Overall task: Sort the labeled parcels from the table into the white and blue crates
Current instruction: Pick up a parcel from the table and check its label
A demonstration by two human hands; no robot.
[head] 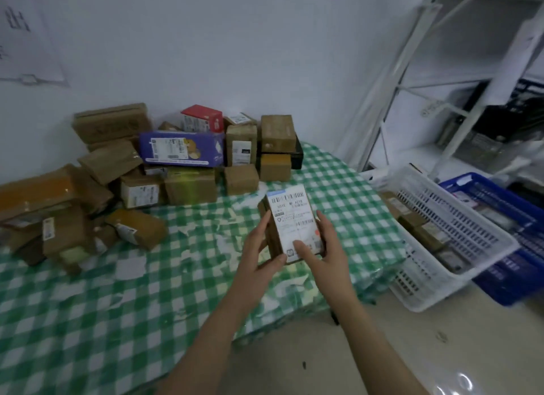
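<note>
Here, a table draped in a green-and-white checked cloth (88, 306) fills the lower left of the view. Against the wall at its far side lies a heap of brown cardboard parcels (141, 170) (1 long purple box (181, 148) and 1 red-topped box (203, 119) sit among them). Off the table's right end stands a white perforated plastic crate (459, 226) holding several brown parcels, with a blue plastic crate (500, 271) just beside it; the blue crate's contents are blurred. Above the cloth, near the table's right edge, a small brown cardboard parcel with a white barcode label (294, 220) is held label-up in 2 hands. The left hand (259, 256) curls round its left side. The right hand (326, 247) clasps its right side, thumb pressed on the label.
</note>
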